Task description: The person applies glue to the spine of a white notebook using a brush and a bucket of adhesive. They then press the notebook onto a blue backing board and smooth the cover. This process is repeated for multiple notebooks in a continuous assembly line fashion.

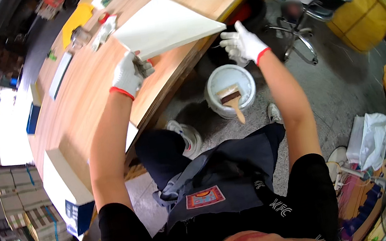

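A stack of large white paper sheets [166, 27] lies slantwise on the wooden table, its right corner reaching the table's edge. Both my hands wear white knit gloves with red cuffs. At the stack's near left corner is my left hand [130, 75], thumb and loosely curled fingers apart, with no object visible between them; whether it touches the paper is hard to tell. My right hand [244, 44] is held just off the stack's right corner, fingers stretched out and holding nothing. Below it on the floor stands a white bucket [211, 98] with a wide wooden-handled brush [234, 103] lying across its inside.
On the wooden table [86, 106] are a glass jar [80, 37], a red tape roll [104, 17], a yellow sheet [76, 22] and a long thick white stack [64, 179]. A wheeled chair [300, 34] and a yellow bin [361, 10] stand at the right. Bundled stacks [44, 225] are at the left.
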{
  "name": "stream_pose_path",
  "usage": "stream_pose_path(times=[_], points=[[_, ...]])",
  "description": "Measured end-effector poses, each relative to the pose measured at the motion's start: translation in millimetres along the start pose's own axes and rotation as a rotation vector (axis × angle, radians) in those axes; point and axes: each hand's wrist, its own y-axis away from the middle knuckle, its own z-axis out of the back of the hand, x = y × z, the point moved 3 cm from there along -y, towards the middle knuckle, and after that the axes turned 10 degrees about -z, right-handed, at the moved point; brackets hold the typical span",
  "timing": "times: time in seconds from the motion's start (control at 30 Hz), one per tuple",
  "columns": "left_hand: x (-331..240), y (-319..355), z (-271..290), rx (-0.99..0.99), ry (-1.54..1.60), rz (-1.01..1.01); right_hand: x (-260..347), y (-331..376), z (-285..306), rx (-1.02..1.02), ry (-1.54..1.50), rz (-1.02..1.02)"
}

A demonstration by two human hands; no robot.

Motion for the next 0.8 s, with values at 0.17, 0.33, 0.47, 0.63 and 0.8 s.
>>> stream_pose_path(times=[0.17, 0.33, 0.47, 0.63, 0.8], points=[[-38.0, 55.1, 6.1, -0.163, -0.099, 0.002, -2.9, 15.1, -64.8, 0.136, 0.328, -0.101], [-64.4, 106.7, 94.9, -0.037, -0.499, -0.342, -13.5, 34.7, -151.5, 0.161, 0.284, 0.062], [-53.8, 174.8, 184.1, -0.234, -0.229, -0.571, -24.6, 20.3, -234.4, 0.215, 0.427, 0.192], [-44.5, 227.2, 293.0, -0.402, -0.288, -0.554, -64.9, -36.4, -337.0, 0.397, 0.773, 0.287], [-3.5, 242.9, 352.6, -0.604, -0.410, -0.311, -90.7, -30.4, -409.0, 0.263, 1.302, 0.190]])
